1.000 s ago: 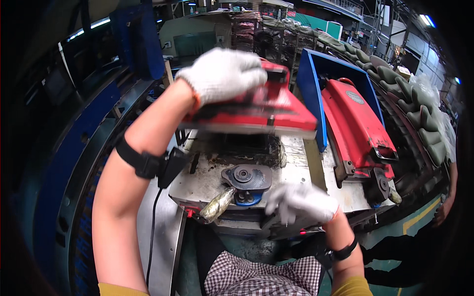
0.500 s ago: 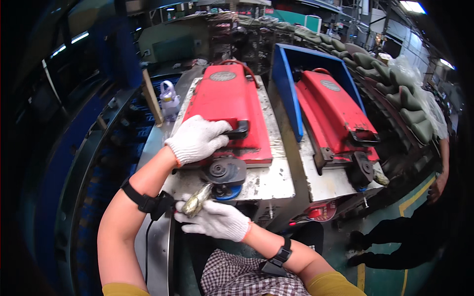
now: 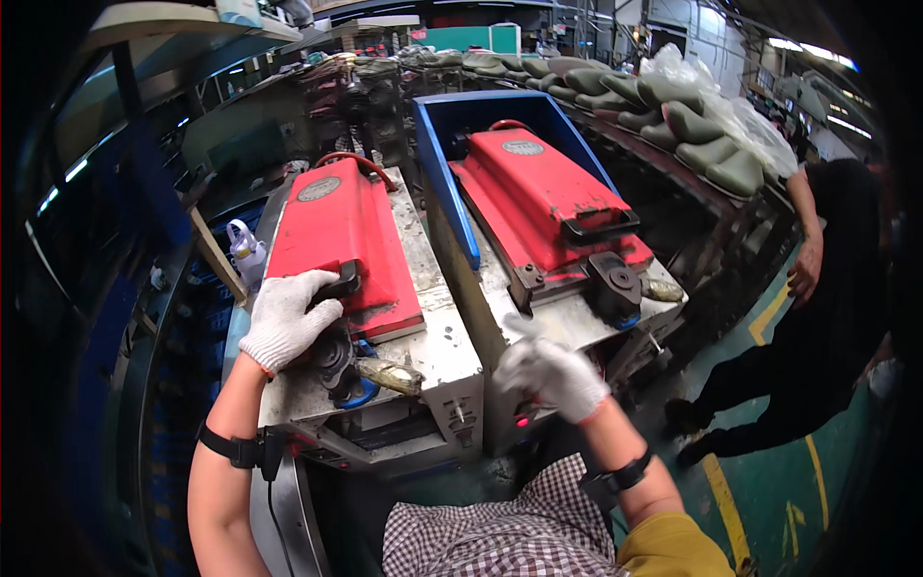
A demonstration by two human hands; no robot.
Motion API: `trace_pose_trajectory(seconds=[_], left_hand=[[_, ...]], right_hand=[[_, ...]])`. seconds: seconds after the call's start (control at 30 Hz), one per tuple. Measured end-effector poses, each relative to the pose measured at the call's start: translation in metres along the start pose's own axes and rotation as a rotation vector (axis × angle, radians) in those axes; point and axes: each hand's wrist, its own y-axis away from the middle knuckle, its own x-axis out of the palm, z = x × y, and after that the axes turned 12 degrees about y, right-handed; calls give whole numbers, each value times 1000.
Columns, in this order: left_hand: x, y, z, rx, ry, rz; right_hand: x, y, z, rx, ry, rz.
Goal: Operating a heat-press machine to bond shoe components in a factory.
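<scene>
Two red covers lie on two pale worktops: the left cover [image 3: 332, 226] on the left worktop [image 3: 440, 337], the right cover [image 3: 548, 192] on the right worktop [image 3: 577, 332], within one blue hood [image 3: 444, 178]. The left hand [image 3: 291, 322], fingers bent, touches the left cover's black handle [image 3: 349, 279]; whether it clamps, I cannot tell. The right hand [image 3: 553, 375], blurred, hangs near the right worktop, fingers loosely apart. One person [image 3: 803, 298] at right is partly lost in shadow.

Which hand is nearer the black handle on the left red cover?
Left. The left hand is at the black handle, fingers at its left end; the right hand is apart, off to its right and lower in view.
</scene>
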Motion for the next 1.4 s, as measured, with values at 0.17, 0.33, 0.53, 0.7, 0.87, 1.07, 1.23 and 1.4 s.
trace_pose_trajectory(seconds=[0.17, 0.33, 0.53, 0.7, 0.87, 1.07, 1.23, 1.4], left_hand=[[35, -3, -34, -93, 396, -254], [80, -43, -104, 362, 216, -96], [135, -83, -158, 363, 63, 249], [164, -114, -161, 547, -41, 191], [143, -160, -175, 610, -7, -106], [107, -227, -194, 532, 1, -548], [70, -277, -199, 500, -17, -625], [57, -291, -197, 504, -17, -620]], right_hand=[[-80, 36, 101, -573, 1401, -772], [-136, 59, 118, -135, 1990, -1090], [-38, 76, 75, 160, 1913, -1022], [-46, 96, 76, -158, 1351, -665], [-70, 53, 153, -128, 1640, -446], [-126, -91, 207, 200, 1920, -273], [-151, -180, 167, 551, 2111, -135], [-152, -196, 152, 584, 2113, -238]])
